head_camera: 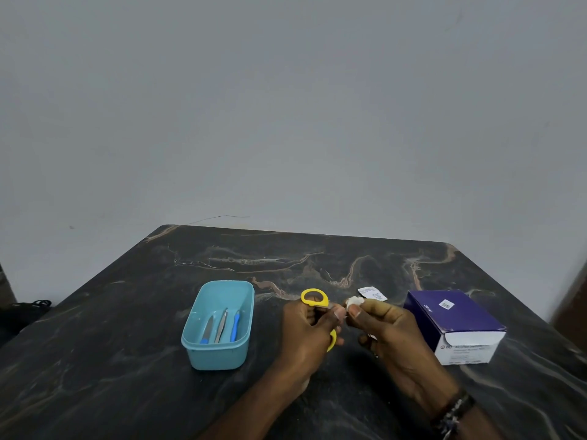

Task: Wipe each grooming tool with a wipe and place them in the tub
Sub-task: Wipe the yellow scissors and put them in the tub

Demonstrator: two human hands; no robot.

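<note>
My left hand [307, 331] grips a pair of yellow-handled scissors [314, 297]; one handle loop sticks up above my fingers, the other shows below them. My right hand [384, 328] pinches a small crumpled white wipe [353, 302] right at the scissors' blades, which my fingers hide. To the left stands a light blue tub [219, 354] holding three slim tools: a blue-handled file [206, 331], metal tweezers [221, 325] and a blue-handled tool [235, 327].
A purple and white wipe box [457, 325] sits at the right on the dark marbled table [127, 360]. A torn white wipe packet [371, 293] lies behind my right hand. A grey wall rises behind the table's far edge.
</note>
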